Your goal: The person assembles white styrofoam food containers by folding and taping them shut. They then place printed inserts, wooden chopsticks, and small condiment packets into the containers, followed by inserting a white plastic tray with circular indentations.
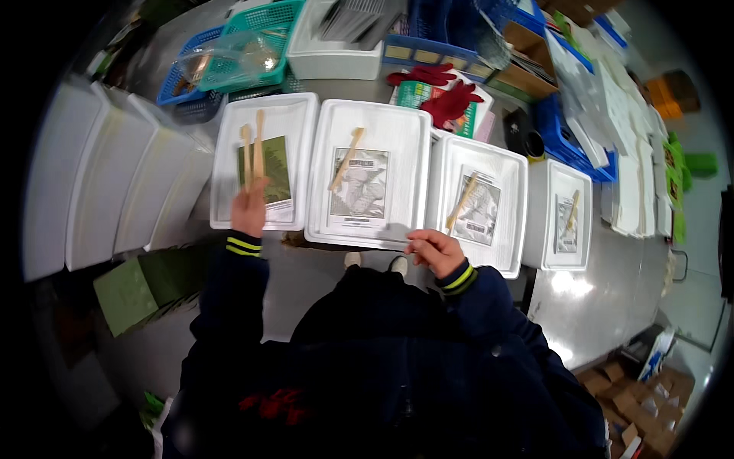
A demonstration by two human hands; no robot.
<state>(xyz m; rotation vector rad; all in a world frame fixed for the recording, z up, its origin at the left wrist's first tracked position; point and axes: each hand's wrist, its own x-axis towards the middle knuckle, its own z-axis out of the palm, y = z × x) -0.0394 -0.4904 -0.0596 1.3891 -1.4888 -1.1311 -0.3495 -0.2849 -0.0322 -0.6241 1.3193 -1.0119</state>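
Note:
My left hand [248, 208] is closed round the lower ends of two slim wooden utensils [258, 149]; their exact kind is too small to tell. They slant over a dark green packet [277, 168] in the leftmost white tray [229, 138]. My right hand [433, 251] pinches the near right rim of the second white tray [325, 164]. That tray carries a silver-grey printed packet [369, 191] with a wooden utensil [350, 157] across it. A third tray [514, 206] and a narrower fourth one [539, 206] each bear a similar packet and utensil.
Stacked white trays [65, 180] stand at the left, above a green box [126, 294]. Behind the row are a teal basket [287, 19], a white bin [332, 67], red gloves [451, 103] and blue crates [436, 53]. The metal table [612, 298] extends right.

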